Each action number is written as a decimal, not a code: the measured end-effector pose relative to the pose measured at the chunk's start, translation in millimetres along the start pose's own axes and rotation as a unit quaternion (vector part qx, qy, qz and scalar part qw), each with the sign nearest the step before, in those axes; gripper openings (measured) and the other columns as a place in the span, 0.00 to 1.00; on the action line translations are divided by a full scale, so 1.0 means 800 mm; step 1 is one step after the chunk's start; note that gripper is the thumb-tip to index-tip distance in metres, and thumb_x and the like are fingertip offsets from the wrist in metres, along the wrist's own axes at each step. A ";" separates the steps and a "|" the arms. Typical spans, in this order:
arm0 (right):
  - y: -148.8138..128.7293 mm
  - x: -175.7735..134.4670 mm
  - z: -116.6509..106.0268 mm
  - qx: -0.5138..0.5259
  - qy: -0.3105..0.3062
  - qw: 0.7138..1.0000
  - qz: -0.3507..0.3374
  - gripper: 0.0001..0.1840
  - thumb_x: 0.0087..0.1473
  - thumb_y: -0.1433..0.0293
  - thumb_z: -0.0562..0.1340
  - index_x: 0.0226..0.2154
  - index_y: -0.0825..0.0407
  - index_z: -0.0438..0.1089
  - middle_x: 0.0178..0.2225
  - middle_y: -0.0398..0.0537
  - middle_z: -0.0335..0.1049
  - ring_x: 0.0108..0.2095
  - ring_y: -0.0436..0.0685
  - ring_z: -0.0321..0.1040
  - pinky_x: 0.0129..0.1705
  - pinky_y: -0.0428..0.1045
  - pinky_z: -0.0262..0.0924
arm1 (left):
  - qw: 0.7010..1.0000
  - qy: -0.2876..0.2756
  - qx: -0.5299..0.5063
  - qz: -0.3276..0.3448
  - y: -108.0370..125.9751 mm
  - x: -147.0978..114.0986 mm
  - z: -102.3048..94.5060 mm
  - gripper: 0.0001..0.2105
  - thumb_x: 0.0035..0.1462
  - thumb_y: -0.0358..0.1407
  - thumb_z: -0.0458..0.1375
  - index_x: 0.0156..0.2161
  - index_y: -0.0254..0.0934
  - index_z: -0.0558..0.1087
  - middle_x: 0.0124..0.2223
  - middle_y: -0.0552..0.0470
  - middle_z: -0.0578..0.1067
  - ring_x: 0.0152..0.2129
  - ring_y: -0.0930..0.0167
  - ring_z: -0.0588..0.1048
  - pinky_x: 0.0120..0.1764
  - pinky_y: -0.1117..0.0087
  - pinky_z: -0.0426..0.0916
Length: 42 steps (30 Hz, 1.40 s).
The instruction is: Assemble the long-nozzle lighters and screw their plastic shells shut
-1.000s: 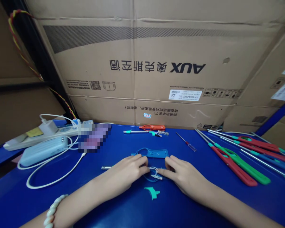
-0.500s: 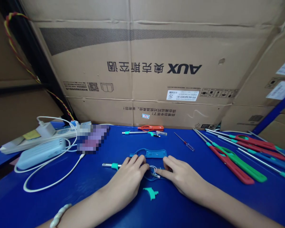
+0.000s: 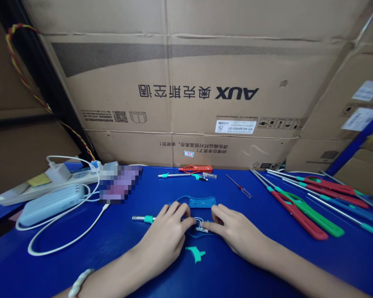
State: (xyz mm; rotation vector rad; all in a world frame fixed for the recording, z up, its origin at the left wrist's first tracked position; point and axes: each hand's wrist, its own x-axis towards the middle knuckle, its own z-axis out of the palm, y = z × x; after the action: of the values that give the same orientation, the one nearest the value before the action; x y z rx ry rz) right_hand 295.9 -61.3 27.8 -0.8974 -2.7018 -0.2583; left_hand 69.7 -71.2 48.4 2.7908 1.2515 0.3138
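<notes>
My left hand (image 3: 169, 231) is closed on an opened blue long-nosed lighter (image 3: 195, 236), its metal tube (image 3: 138, 218) and green collar sticking out to the left. White wires (image 3: 200, 220) loop up between my hands, beside a small clear part (image 3: 202, 230). The fingers of my right hand (image 3: 236, 227) are bent in at the lighter's right end, gripping it there, the index finger by the wires. My fingers hide much of the casing. Just beyond lies the loose blue casing half (image 3: 202, 202). A green trigger piece (image 3: 195, 254) rests nearer to me.
Behind lie an orange casing (image 3: 197, 169), a second tube assembly (image 3: 177, 175) and a screwdriver (image 3: 240, 187). Several whole lighters (image 3: 301, 213) spread out at right. A power bank (image 3: 52, 204), cables, power strip (image 3: 6, 199) and blurred phone (image 3: 122, 182) sit left. Cardboard (image 3: 186, 62) stands behind.
The view has shifted slightly, so everything sits a little further left. Both hands stay at the lighter, with hardly any finger movement visible.
</notes>
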 end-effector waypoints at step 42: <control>-0.008 0.001 -0.033 0.125 -0.045 0.990 0.057 0.11 0.60 0.70 0.56 0.45 0.48 0.69 0.38 0.48 0.64 0.38 0.57 0.59 0.42 0.54 0.51 | 0.996 0.041 -0.082 0.011 -0.022 0.004 0.017 0.10 0.62 0.26 0.49 0.37 0.37 0.72 0.37 0.51 0.70 0.34 0.68 0.71 0.36 0.68 0.67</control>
State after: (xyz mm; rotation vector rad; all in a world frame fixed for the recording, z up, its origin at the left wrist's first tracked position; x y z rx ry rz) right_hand 296.9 -72.3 52.7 -1.0037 -2.6721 0.1450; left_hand 61.6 -57.1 33.0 2.6793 1.1531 0.5132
